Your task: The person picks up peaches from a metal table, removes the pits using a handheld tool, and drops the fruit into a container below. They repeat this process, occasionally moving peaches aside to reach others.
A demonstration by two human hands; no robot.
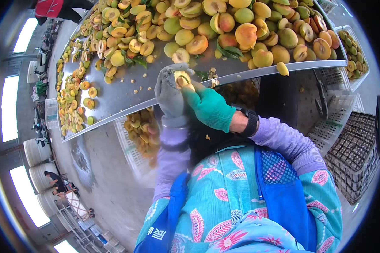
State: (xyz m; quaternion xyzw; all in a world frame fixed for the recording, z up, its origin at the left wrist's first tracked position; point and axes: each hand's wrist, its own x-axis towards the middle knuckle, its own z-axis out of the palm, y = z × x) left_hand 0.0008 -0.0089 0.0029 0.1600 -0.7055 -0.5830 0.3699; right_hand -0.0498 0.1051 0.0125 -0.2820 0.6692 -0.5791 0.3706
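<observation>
My left hand, in a grey glove, is closed around a cut yellow peach just above the table's front rim. The peach's cut face is turned up, with a dark curved line across it. My right hand, in a green glove, presses its thumb side against the same peach. Its other fingers are curled, and whether they hold a tool is hidden. Right behind my hands, a heap of whole and halved peaches covers much of the metal table.
Scraps and a peach piece lie along the rim. Below it stands a white crate holding peach halves. To the right are a filled crate, a white crate and a dark crate. People are far left.
</observation>
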